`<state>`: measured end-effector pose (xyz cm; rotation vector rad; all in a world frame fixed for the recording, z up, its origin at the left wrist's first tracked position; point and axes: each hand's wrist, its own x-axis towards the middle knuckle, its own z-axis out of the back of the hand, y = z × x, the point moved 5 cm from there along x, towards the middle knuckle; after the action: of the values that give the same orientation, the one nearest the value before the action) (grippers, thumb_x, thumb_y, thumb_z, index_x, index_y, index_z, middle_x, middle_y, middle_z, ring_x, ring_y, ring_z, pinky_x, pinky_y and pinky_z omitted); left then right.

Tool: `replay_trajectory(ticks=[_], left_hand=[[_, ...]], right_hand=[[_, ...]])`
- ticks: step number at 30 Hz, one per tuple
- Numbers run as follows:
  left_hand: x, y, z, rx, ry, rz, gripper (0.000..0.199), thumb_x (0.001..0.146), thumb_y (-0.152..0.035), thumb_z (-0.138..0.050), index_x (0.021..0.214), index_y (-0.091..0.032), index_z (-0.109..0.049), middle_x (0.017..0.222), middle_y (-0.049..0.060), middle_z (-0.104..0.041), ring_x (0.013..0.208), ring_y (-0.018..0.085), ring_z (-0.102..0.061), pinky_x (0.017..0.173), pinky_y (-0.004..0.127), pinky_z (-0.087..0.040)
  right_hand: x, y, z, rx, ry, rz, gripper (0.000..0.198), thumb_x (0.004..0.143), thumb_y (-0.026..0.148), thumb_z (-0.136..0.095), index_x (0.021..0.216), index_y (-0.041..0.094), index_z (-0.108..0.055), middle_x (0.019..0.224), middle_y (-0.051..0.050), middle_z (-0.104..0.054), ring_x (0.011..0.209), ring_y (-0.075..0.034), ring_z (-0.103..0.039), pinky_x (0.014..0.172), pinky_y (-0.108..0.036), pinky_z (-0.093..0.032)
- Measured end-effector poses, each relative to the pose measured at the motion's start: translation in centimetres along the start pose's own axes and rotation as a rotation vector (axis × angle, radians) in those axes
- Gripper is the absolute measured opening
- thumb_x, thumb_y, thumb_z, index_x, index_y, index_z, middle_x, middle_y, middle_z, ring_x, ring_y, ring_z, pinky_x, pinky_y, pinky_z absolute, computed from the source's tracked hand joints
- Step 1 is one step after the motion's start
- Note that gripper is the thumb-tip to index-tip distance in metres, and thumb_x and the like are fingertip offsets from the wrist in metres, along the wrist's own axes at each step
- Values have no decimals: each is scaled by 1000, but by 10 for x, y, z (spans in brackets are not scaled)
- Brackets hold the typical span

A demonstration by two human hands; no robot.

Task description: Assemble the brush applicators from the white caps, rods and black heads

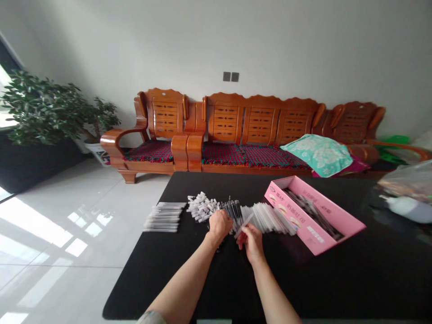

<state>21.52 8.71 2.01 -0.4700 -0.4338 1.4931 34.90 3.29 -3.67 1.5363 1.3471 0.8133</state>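
Observation:
My right hand (252, 240) pinches a translucent white pen barrel (247, 220), which slants up to the right. Close beside it my left hand (220, 225) is closed at the near edge of a row of dark pen refills (231, 208); whatever its fingers hold is hidden. Behind and left of that hand lies a heap of short white pen caps (201, 206). More translucent barrels (266, 217) are laid side by side to the right of the refills. At the table's left, several white pens (165, 217) lie in a stack of parallel rows.
A pink box (312, 216) with dark thin sticks inside stands on the black table (189, 279), right of the barrels. A white bottle-like object (410, 209) and a clear plastic bag (408, 180) are at the far right. Behind the table runs a wooden sofa (226, 123).

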Motion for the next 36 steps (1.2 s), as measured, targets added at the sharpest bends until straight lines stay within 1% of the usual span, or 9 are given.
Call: replay_trajectory(ticks=[2, 5, 8, 11, 14, 20, 23, 28, 36], left_hand=[[-6, 7, 9, -73, -57, -47, 20, 82, -20, -50, 80, -13, -68, 76, 13, -71, 76, 23, -70, 69, 28, -48], [-21, 22, 16, -319, -19, -124, 19, 86, -22, -46, 77, -17, -62, 57, 2, -64, 54, 14, -64, 59, 22, -45], [-38, 40, 20, -516, 13, -128, 19, 88, -28, -44, 79, -18, -58, 58, -1, -63, 48, 12, -61, 51, 20, -43], [-52, 55, 22, -589, 47, -80, 19, 87, -33, -45, 79, -19, -56, 64, -1, -65, 50, 12, -62, 44, 18, -39], [-61, 64, 26, -627, 63, -76, 19, 86, -36, -48, 80, -20, -57, 62, -2, -63, 52, 13, -61, 45, 19, -41], [-73, 77, 36, -612, 38, -118, 19, 85, -36, -51, 83, -19, -60, 58, -2, -60, 53, 13, -58, 52, 21, -41], [-76, 80, 37, -608, 30, -129, 17, 85, -32, -51, 82, -19, -61, 57, -3, -59, 53, 12, -56, 54, 21, -40], [-78, 78, 38, -609, 40, -124, 15, 84, -29, -50, 81, -19, -61, 57, -3, -57, 53, 12, -54, 55, 21, -39], [-77, 78, 40, -561, 45, -131, 15, 83, -27, -50, 80, -19, -61, 57, -3, -56, 53, 12, -53, 56, 21, -38]], right_hand=[[0, 0, 1, 27, 9, -4, 19, 72, 35, -67, 72, 17, -60, 43, 2, -59, 33, -13, -52, 28, -19, -36], [1, 1, 1, 38, 33, 5, 17, 72, 33, -67, 72, 17, -61, 45, 1, -61, 36, -13, -54, 31, -20, -40], [1, 2, 0, 20, 37, 20, 16, 70, 31, -68, 71, 16, -62, 49, 0, -64, 38, -13, -56, 34, -20, -43], [3, 2, -2, -6, 43, -4, 18, 68, 31, -70, 70, 15, -63, 52, -2, -67, 43, -16, -61, 36, -22, -47], [7, 8, -5, 7, 16, -4, 21, 67, 33, -74, 69, 16, -63, 53, -2, -67, 46, -18, -64, 38, -25, -51], [19, 45, -13, 44, -134, 182, 23, 70, 35, -78, 70, 17, -63, 55, -2, -69, 50, -19, -67, 46, -27, -57], [23, 55, -17, 47, -142, 213, 27, 69, 37, -79, 72, 16, -62, 58, -4, -71, 56, -21, -71, 52, -29, -59], [21, 58, -19, 38, -126, 209, 27, 69, 37, -80, 73, 16, -62, 59, -4, -71, 57, -21, -71, 53, -29, -60], [18, 56, -16, 43, -159, 182, 29, 65, 37, -82, 71, 16, -62, 58, -4, -70, 56, -21, -71, 51, -28, -60]])
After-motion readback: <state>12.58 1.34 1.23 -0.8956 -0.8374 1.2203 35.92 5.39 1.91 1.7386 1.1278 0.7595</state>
